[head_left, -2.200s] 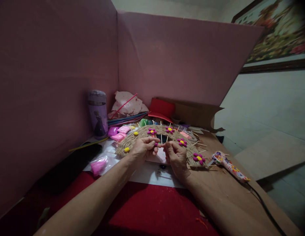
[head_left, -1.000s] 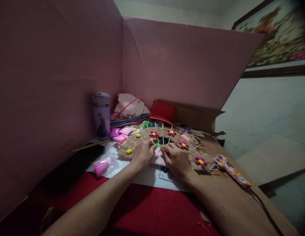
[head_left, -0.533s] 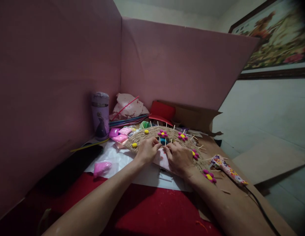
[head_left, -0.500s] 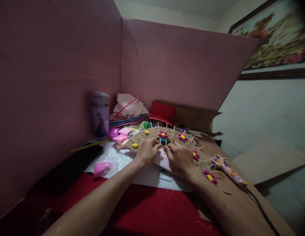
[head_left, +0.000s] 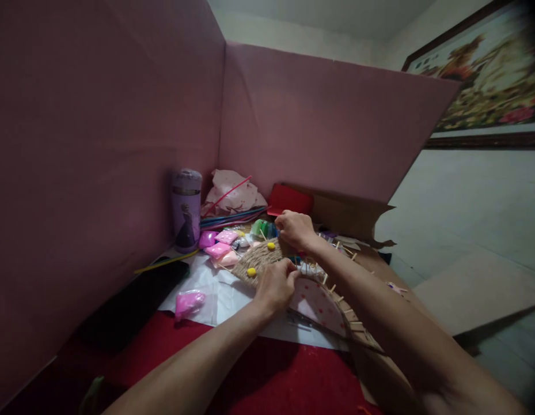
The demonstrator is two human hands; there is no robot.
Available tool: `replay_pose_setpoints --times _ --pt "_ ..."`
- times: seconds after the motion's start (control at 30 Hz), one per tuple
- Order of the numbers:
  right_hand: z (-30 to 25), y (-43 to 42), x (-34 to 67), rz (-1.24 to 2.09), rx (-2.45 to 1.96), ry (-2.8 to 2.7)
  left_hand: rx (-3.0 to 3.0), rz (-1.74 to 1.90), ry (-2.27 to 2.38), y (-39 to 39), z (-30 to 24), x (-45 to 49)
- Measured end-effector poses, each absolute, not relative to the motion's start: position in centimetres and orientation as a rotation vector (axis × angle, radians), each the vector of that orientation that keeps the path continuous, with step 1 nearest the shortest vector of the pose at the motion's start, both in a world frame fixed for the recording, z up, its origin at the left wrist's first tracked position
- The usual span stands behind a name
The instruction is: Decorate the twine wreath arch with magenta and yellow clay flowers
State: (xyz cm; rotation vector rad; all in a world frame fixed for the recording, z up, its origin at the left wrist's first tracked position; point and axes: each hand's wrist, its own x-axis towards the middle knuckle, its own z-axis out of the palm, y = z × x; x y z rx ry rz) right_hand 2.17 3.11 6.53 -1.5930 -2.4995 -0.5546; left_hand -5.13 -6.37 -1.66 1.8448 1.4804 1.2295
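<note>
A curved piece wound with tan twine (head_left: 261, 262), set with pale wooden sticks, lies in front of me. Two yellow ovals (head_left: 251, 272) sit on its left part. My left hand (head_left: 276, 285) is closed in a pinch at its inner edge, where a stick stands. Above the far side, my right hand (head_left: 296, 229) is closed with the fingertips turned down; what it pinches is hidden. Near my left fingers is a pale panel with red dots (head_left: 317, 305), the inner part of the piece. My right forearm covers much of the right side.
Bags of pink clay (head_left: 218, 250) and a purple tumbler (head_left: 187, 210) stand at the left. A bagged bright pink lump (head_left: 189, 303) lies on white paper (head_left: 230, 320). Behind are a red item (head_left: 291, 199) and brown cardboard (head_left: 345, 213). Pink partitions (head_left: 314, 121) rise around the table.
My right hand has lifted away from the inner edge to the far side. The twine-wound right part with pink flowers no longer shows as before, and bare sticks now show there.
</note>
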Motion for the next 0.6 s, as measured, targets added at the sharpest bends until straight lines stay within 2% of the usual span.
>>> replay_pose_setpoints --times 0.27,0.6 --pt "6.4 7.2 -2.1 -0.506 -1.625 -2.664 1.808 1.159 1.506 -7.1 -1.7 -4.8" --pt "7.6 6.3 -1.4 -0.46 -1.443 -2.786 1.855 1.139 1.507 -8.3 -1.4 -4.3"
